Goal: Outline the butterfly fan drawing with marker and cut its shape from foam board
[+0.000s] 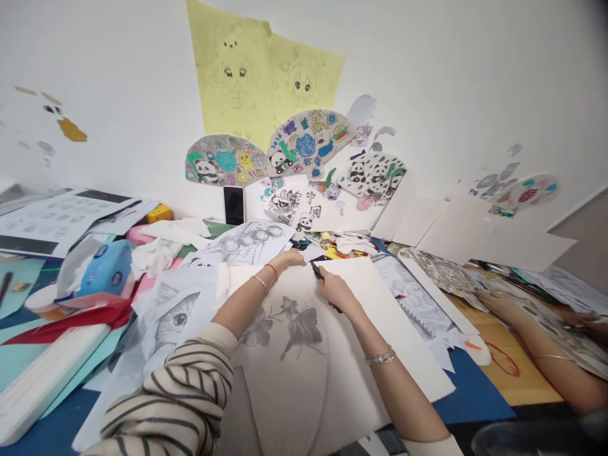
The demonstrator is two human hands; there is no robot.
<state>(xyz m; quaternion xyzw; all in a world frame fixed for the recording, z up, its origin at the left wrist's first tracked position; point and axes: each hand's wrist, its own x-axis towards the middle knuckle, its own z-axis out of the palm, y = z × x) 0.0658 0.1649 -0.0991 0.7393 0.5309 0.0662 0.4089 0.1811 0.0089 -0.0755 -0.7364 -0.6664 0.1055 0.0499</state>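
My right hand [335,288] is closed around a slim dark tool [316,271], whose tip points up and left; whether it is a pen or a craft knife I cannot make out. Just left of it, my left hand [291,258] lies on the far part of the white paper [365,304], fingers stretched towards the tool. Beneath my forearms lies a pale sheet with a rounded outline [285,392], bearing a grey drawing of a butterfly and flowers [301,329]. The fingertips of my left hand are small and partly hidden.
Pencil drawings, including a cat's eye [178,318], crowd both sides. A blue tissue pack [107,269] and a white bar [52,383] lie left. A phone [234,206] leans on the wall below decorated fans [311,142]. At right, another person's hand [498,304] rests on drawings.
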